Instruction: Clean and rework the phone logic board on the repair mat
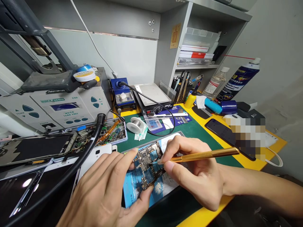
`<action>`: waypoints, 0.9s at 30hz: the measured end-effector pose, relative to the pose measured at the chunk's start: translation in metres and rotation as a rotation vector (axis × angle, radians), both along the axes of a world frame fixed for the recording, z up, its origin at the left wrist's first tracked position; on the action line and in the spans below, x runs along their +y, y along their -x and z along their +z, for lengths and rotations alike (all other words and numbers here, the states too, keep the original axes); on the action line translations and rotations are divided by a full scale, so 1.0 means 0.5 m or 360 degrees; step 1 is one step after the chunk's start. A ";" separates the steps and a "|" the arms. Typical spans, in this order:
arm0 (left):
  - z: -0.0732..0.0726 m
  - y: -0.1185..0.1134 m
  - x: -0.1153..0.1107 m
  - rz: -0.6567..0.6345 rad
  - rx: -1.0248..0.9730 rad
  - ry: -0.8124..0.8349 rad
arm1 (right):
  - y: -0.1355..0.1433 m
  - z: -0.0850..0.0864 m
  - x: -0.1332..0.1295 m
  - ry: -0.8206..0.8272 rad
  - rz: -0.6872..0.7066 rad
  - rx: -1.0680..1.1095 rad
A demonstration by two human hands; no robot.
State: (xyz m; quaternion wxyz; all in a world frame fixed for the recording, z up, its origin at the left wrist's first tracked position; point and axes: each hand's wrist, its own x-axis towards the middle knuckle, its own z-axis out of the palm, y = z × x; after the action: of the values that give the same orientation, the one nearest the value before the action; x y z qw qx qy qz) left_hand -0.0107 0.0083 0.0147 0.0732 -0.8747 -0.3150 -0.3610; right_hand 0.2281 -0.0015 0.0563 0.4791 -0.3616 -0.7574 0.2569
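Observation:
A phone circuit board [145,157] with dark chips and metal edges is tilted above a blue-and-white printed sheet [133,189]. My left hand [104,186] grips it by its left side, index finger at the upper edge and thumb at the lower one. In my right hand [196,176] is a slim gold-handled craft knife [210,154], pinched near its front end by thumb and fingers. Its thin tip meets the middle of the board, or hovers just over it; I cannot tell which. The handle points to the right. My right fingers partly hide the board's right edge.
A black hose [91,148] curves across the left, before a grey hot-air station [59,110]. Behind the board stand a solder spool [134,125], soldering station [122,94] and heating plate [151,94]. A phone [220,130] and spray can [239,80] are at right.

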 end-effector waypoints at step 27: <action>0.004 0.001 0.001 0.0005 0.0042 -0.0064 | 0.001 0.001 0.005 0.0492 0.0214 0.0392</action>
State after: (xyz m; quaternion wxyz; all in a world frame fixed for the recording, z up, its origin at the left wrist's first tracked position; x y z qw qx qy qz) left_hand -0.0112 0.0089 0.0166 0.0954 -0.8773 -0.3079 -0.3556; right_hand 0.2278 0.0009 0.0568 0.4887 -0.3453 -0.6671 0.4437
